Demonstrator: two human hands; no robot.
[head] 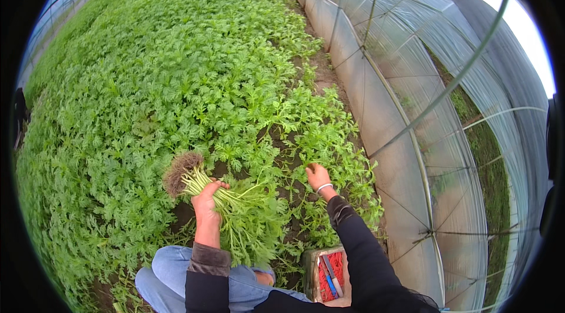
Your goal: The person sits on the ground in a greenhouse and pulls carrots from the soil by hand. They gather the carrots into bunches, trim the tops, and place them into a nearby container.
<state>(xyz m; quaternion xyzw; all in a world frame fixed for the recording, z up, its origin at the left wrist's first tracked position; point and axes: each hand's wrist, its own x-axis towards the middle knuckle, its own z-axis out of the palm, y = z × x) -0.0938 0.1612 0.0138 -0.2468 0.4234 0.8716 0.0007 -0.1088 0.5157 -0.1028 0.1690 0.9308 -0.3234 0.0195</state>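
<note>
My left hand (208, 202) is closed around a bunch of leafy green plants (251, 220), with pale stems and a brown root mass (183, 174) pointing to the upper left. The leaves fan out to the lower right, over my knee. To the right, my right hand (318, 176) reaches down among the growing green plants (329, 136); its fingers are bent, and whether they pinch a stem is too small to tell. A light bracelet circles that wrist.
Near my right forearm stands a box (312, 275) holding red bands (326, 273) and two knives or similar tools (331, 277). Plastic greenhouse sheeting (379, 114) on metal hoops runs along the right. Dense leafy crop (154, 70) covers the ground ahead and left. A dark figure or object (20, 108) is at the far left.
</note>
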